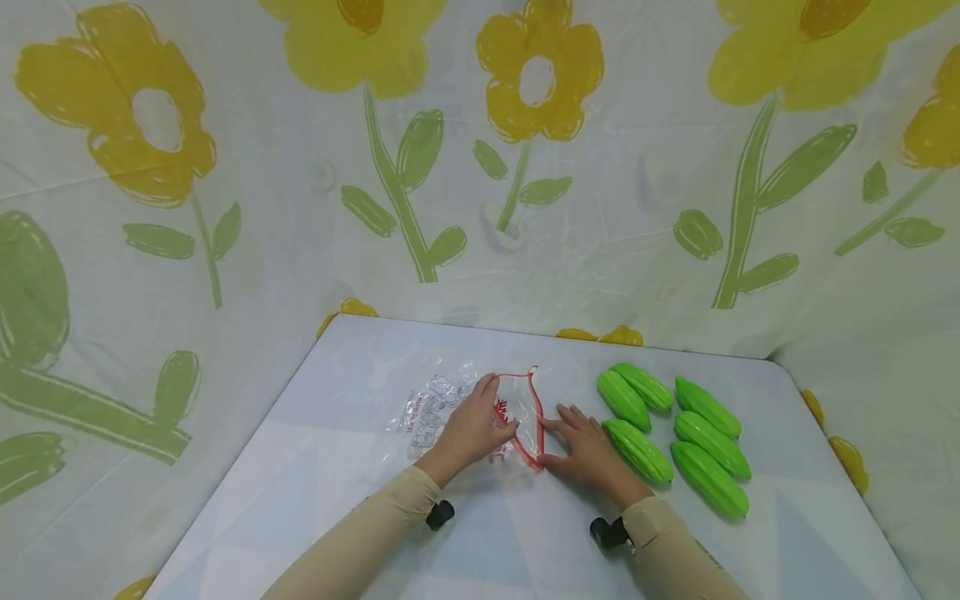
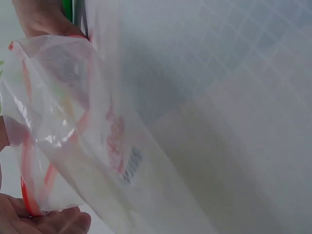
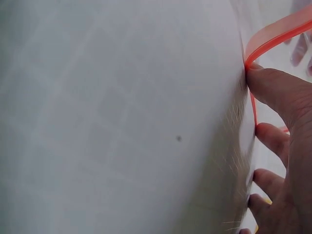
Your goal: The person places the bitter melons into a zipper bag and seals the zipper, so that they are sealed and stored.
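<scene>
Both hands are working the clear zip bag on the worktop, left hand pinching its red-edged mouth, right hand pressing flat-fingered, five green toy cucumbers lying just beside.

On the tabletop lie 6 green toy vegetables, ridged and all alike, grouped toward its right edge: 3 in the row closer to the middle and 3 in the row closer to the right edge. There is 1 clear plastic bag with a red zip strip, lying near the middle of the tabletop toward its far edge. 2 hands are at the bag, 1 left hand and 1 right hand, each from a beige sleeve, 2 sleeves in all.
</scene>
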Tool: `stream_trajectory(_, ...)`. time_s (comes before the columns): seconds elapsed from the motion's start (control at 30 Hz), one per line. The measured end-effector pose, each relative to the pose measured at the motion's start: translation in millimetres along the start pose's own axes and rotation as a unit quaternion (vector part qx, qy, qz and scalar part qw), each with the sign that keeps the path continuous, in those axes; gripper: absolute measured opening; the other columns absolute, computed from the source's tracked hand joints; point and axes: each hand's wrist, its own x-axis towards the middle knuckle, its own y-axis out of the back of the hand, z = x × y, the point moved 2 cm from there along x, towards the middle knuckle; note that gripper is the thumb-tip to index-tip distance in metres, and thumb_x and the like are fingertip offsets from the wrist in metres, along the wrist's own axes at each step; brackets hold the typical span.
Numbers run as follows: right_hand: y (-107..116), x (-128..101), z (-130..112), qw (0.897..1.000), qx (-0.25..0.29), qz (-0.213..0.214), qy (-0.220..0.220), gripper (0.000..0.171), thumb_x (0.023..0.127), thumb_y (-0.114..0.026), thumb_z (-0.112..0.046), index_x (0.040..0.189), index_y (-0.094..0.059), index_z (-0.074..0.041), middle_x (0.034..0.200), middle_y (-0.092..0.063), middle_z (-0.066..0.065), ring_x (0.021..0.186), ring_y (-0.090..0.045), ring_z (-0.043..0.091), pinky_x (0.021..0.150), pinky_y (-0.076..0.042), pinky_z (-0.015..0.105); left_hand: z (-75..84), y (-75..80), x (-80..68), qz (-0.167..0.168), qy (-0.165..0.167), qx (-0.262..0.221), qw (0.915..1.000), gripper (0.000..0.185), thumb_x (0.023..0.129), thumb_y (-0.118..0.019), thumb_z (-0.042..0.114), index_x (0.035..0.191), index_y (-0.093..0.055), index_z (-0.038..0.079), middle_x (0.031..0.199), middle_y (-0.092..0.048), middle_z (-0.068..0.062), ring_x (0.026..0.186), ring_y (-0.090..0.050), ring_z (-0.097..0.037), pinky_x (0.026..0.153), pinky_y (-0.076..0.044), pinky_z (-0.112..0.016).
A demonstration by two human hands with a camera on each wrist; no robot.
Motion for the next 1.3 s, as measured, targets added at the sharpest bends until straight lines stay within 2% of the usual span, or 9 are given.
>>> stream_trajectory(0.13,-0.3,0.2,0.1,1.0,0.003,0.001,-0.002,0.069,0.073,-0.069,-0.056,0.134,-0.051,-0.03,0.151,-0.028,0.006,0.141,-0.013,0.03,0.112,-0.009,0.055,2.0,-4.5,0.3,0.005,0.008,-0.004,0.9999,0.085,0.079,-0.065,0.052,0.142,-0.033,0.004,0.145,-0.034,-0.008,0.124,-0.046,-0.025,0.098,-0.044,-0.04)
stream_trajectory(0.27,-1.2,0.1,0.5,1.0,0.005,-0.003,-0.006,0.069,0.073,-0.069,-0.057,0.134,-0.051,-0.031,0.151,-0.027,0.005,0.141,-0.012,0.029,0.112,-0.009,0.054,4.4,-6.0,-0.1,0.008,0.02,-0.004,0.9997,0.085,0.077,-0.067,0.051,0.141,-0.035,0.006,0.142,-0.036,-0.007,0.122,-0.048,-0.024,0.096,-0.045,-0.04)
stream_trajectory(0.4,-1.2,-0.5,-0.4,1.0,0.012,-0.007,-0.009,0.069,0.073,-0.069,-0.057,0.134,-0.051,-0.031,0.152,-0.026,0.005,0.141,-0.012,0.029,0.112,-0.009,0.054,4.2,-4.8,-1.3,-0.012,0.026,-0.003,0.9996,0.083,0.078,-0.068,0.047,0.143,-0.033,0.009,0.146,-0.032,-0.005,0.128,-0.042,-0.023,0.099,-0.042,-0.039)
stream_trajectory(0.57,0.9,-1.5,-2.1,1.0,0.01,-0.005,-0.007,0.069,0.074,-0.068,-0.056,0.135,-0.05,-0.03,0.152,-0.026,0.005,0.141,-0.011,0.03,0.112,-0.009,0.054,-0.6,1.7,-1.2,-0.045,-0.009,-0.016,0.9988,0.086,0.079,-0.067,0.048,0.146,-0.028,0.009,0.151,-0.025,-0.005,0.132,-0.037,-0.026,0.101,-0.04,-0.042)
stream_trajectory(0.73,0.5,-1.0,-1.3,1.0,0.005,-0.006,-0.007,0.07,0.074,-0.067,-0.058,0.136,-0.049,-0.03,0.152,-0.026,0.005,0.141,-0.011,0.03,0.112,-0.009,0.054,-10.3,1.8,0.4,-0.081,-0.036,-0.019,0.9959,0.093,0.078,-0.066,0.053,0.148,-0.023,0.01,0.155,-0.016,-0.003,0.137,-0.026,-0.023,0.106,-0.033,-0.041)
stream_trajectory(0.97,-0.6,-1.8,-1.0,1.0,-0.001,-0.002,-0.003,0.07,0.074,-0.066,-0.059,0.136,-0.049,-0.031,0.152,-0.026,0.005,0.141,-0.011,0.029,0.112,-0.009,0.053,-20.5,-3.4,-2.1,-0.116,-0.036,-0.052,0.9912,0.099,0.076,-0.069,0.052,0.15,-0.015,0.015,0.156,-0.005,0.005,0.14,-0.018,-0.018,0.109,-0.029,-0.039)
stream_trajectory(1.1,-0.6,-1.2,-1.0,1.0,0.002,-0.001,-0.005,0.069,0.074,-0.067,-0.058,0.136,-0.049,-0.031,0.152,-0.026,0.004,0.141,-0.011,0.029,0.112,-0.009,0.053,-22.0,-1.8,-3.8,-0.121,-0.044,-0.053,0.9902,0.1,0.077,-0.068,0.053,0.15,-0.013,0.014,0.156,-0.004,0.004,0.139,-0.021,-0.022,0.108,-0.03,-0.041)
stream_trajectory(1.3,-1.2,-1.0,1.0,1.0,0.003,0.0,-0.007,0.069,0.075,-0.067,-0.058,0.136,-0.048,-0.032,0.152,-0.026,0.002,0.142,-0.01,0.027,0.113,-0.009,0.052,-24.9,-1.0,-4.0,-0.119,-0.039,-0.047,0.991,0.101,0.076,-0.068,0.054,0.15,-0.013,0.012,0.157,-0.005,0.001,0.137,-0.026,-0.027,0.106,-0.032,-0.042)
